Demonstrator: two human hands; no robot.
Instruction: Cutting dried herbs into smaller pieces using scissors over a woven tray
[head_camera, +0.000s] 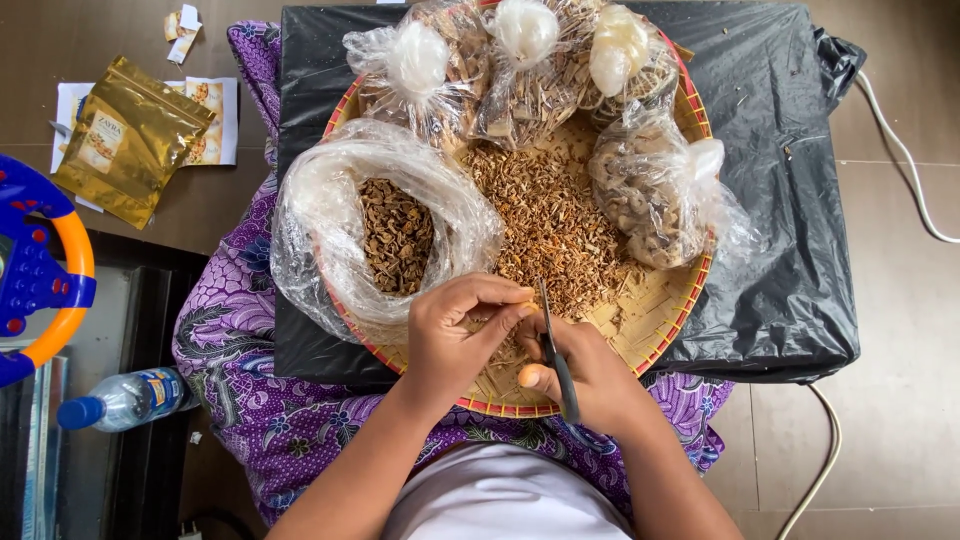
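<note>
Woven tray (668, 310): open bag (385, 225) of dried pieces; left hand (455, 340) pinching piece, right hand (590, 375) gripping scissors (556, 355).

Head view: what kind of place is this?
Probably a home floor used as a workspace. A woven tray of dried plant bits and clear bags sits on black plastic over patterned cloth, with a toy steering wheel and water bottle nearby.

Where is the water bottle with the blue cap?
In the head view, the water bottle lies on its side at the lower left, below the blue and orange toy wheel and beside the purple cloth.
</note>
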